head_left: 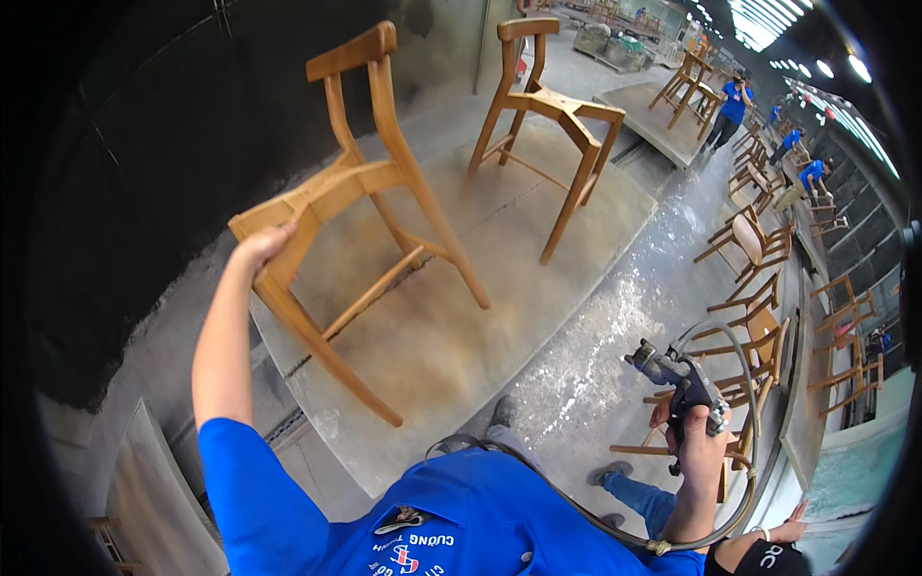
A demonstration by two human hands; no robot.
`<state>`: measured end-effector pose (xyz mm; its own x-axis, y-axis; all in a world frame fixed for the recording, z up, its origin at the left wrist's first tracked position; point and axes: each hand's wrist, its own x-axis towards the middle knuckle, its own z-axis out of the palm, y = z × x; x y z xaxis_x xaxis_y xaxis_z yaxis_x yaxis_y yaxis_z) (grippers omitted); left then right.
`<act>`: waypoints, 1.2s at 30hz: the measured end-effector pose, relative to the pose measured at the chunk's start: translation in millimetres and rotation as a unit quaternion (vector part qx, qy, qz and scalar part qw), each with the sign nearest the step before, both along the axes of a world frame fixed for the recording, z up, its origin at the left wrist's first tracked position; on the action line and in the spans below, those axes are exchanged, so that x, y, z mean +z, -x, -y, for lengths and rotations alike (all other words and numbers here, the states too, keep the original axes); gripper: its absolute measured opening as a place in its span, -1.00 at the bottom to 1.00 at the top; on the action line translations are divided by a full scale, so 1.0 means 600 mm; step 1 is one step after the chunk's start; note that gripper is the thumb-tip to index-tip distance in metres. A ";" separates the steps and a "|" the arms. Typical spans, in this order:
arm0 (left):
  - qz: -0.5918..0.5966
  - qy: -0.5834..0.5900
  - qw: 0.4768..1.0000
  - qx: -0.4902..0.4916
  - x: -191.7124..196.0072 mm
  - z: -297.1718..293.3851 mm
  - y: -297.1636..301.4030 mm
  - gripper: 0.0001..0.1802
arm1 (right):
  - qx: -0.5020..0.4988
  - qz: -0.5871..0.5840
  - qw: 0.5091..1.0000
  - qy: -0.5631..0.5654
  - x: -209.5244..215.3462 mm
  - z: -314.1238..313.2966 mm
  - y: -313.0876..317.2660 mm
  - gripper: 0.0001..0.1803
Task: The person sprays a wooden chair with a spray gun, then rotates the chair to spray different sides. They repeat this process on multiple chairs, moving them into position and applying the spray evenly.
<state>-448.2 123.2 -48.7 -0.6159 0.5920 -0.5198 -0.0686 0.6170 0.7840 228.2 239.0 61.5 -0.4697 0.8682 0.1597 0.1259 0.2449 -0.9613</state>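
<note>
My left hand [264, 247] is closed around the front seat rail of a light-brown wooden chair frame [365, 180] that has no seat panel. The frame is on a grey, stained platform [432, 374] at the left; I cannot tell whether all its legs touch down. My right hand [703, 442] is wrapped round the handle of a spray gun [693, 389], held well apart from the chair, over the aisle. A grey hose [756, 384] loops beside the gun and down toward my body. No spray shows at the nozzle.
A second chair frame [576, 108] stands farther back on the platform. Dark wall [144, 192] borders the left. Several chairs [759, 240] line the right side. Close by at lower right are another person's jeans leg [642, 501] and hand [789, 528]. People in blue work farther off.
</note>
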 end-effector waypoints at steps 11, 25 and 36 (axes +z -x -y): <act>-0.414 0.219 0.880 -0.071 0.052 -0.002 0.114 -0.21 | -0.140 0.164 0.972 0.096 -0.060 -0.048 -0.036 -0.38; -0.320 0.259 0.911 0.005 0.065 -0.003 0.143 -0.05 | -0.040 0.267 0.953 0.137 -0.117 -0.399 -0.044 -0.39; -0.264 0.272 0.916 0.135 0.084 -0.029 0.050 -0.05 | 0.073 -0.024 0.954 0.289 -0.124 -0.615 -0.048 -0.01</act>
